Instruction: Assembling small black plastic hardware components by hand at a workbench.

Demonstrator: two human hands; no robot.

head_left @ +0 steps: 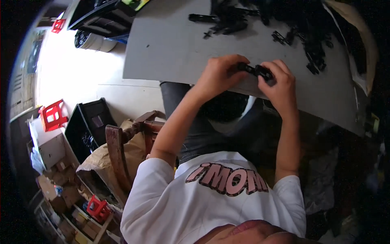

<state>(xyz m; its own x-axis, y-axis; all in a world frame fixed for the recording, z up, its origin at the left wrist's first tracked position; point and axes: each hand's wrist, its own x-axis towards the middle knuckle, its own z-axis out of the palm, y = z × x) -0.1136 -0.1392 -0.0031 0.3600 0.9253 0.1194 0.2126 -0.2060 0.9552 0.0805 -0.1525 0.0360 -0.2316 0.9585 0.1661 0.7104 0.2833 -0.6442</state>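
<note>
Both my hands are raised over the near edge of the grey table (162, 53), gripping a small black plastic part (264, 73) between them. My left hand (220, 74) pinches its left end with thumb and forefinger. Around the thicker right end, the fingers of my right hand (281, 83) are curled. Whether this is one part or two joined pieces I cannot tell. Farther back on the table lies a dark heap of black plastic parts (231, 22). More loose black parts (316, 59) are spread to the right of it.
A brown bag (365, 30) lines the table's right side. Under the near edge, a dark round tub (225, 106) sits between my legs. To my left are a wooden chair (115, 148), a paper sack (99, 160), a black crate (91, 126) and a red stool (53, 116).
</note>
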